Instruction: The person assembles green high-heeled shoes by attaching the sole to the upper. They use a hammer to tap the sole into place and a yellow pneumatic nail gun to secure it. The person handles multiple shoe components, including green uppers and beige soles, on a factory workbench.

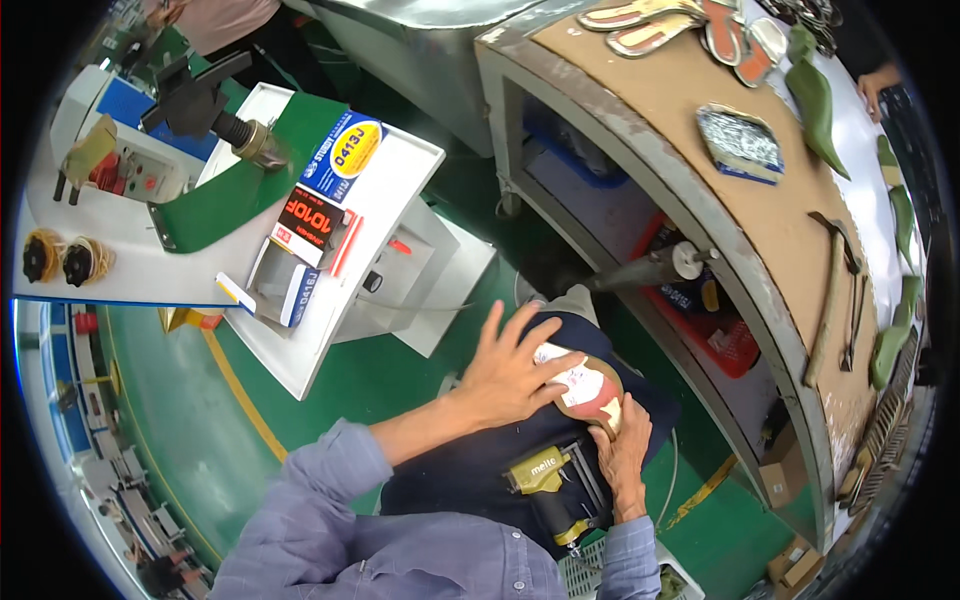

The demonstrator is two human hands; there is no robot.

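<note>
While the white machine stand [130,270] fills the far left of the head view, with its two dark knobs [60,260], a red switch panel [125,172] and a black handle on a brass fitting [215,110], small printed boxes of staples [320,190] lie on its sloped white tray beside a green panel [240,190]. Below it runs the green floor [170,400] with a yellow line. Toward the middle, the person's left hand [510,375] comes out of a blue-grey sleeve [320,500] and lies flat on a shoe insole [585,385], its fingers [520,325] spread wide and pressing the pale top of the piece rather than closing round it. The insole rests on the person's lap, on a dark apron [470,470], and shows a white and pink upper face with a tan edge. Just right of it, the right hand [622,455] reaches up from below, its fingers [608,425] pinched narrowly on the near edge of the insole. A yellow and black pneumatic stapler [550,485] lies on the apron between the forearms, touching neither hand. Farther right stands the curved bench [700,110], brown-topped with a worn grey rim, carrying a patterned insole piece [740,142], several more insoles [650,25] at the far end, green shoe lasts [815,105], and a wooden-handled hammer [830,290]. A metal post [650,268] juts from under the bench toward the person, above a red crate [725,345]. Another person's hand [872,85] shows at the far right edge.
</note>
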